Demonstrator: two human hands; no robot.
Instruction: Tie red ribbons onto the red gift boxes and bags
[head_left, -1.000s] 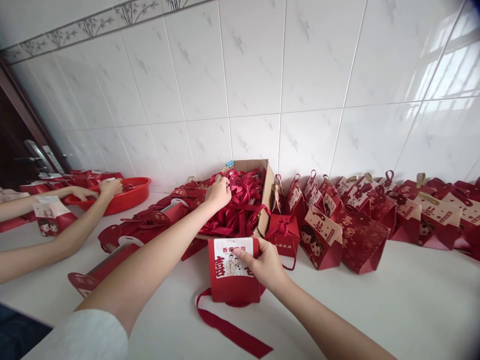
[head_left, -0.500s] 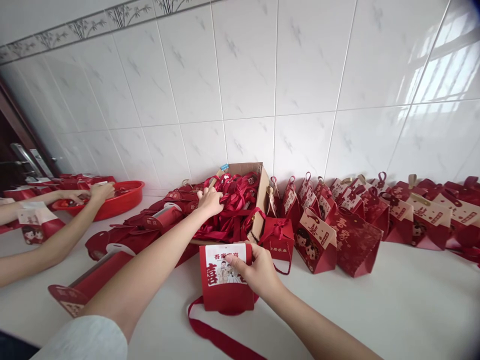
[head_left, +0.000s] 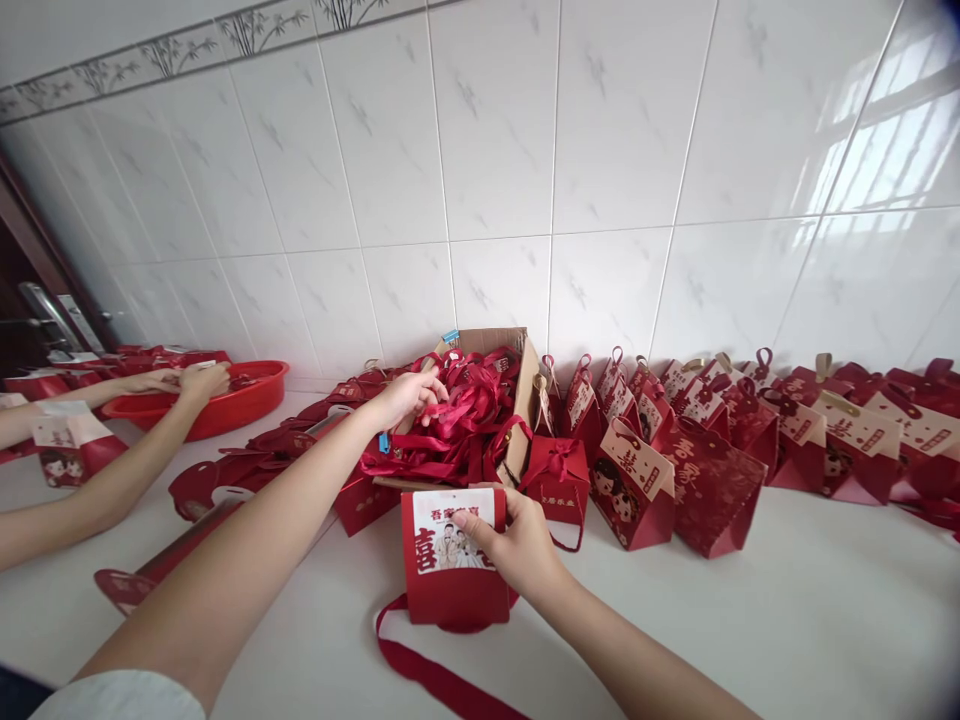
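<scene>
My right hand (head_left: 519,545) is closed on a small red card gift box with a white printed label (head_left: 452,565). My thumb presses the label's right edge and my fingers are wrapped behind. The box stands upright on the smooth white countertop (head_left: 787,610) at about 6 o'clock, matte and square-edged. A flat dark red ribbon strip (head_left: 439,675) loops out from under it towards 6 o'clock.

My left hand (head_left: 405,395) is at 12 o'clock from the box. Its fingers are curled shut on strands from a tangle of glossy red satin ribbons (head_left: 469,415). The tangle spills out of an open brown cardboard carton (head_left: 517,345) with rough, bent flaps.

A row of red paper gift bags with loop handles (head_left: 712,440) runs off towards 3 o'clock along the shiny white glazed wall tiles (head_left: 600,130). At 9 o'clock another person's hands (head_left: 196,380) rest at a round red plastic basin (head_left: 240,395).

Half a second ago my left hand was pressed down into the ribbon heap. Now it has lifted and drawn slightly towards 9 o'clock, with strands coming up with it. The gift box and my right hand have stayed where they were.
</scene>
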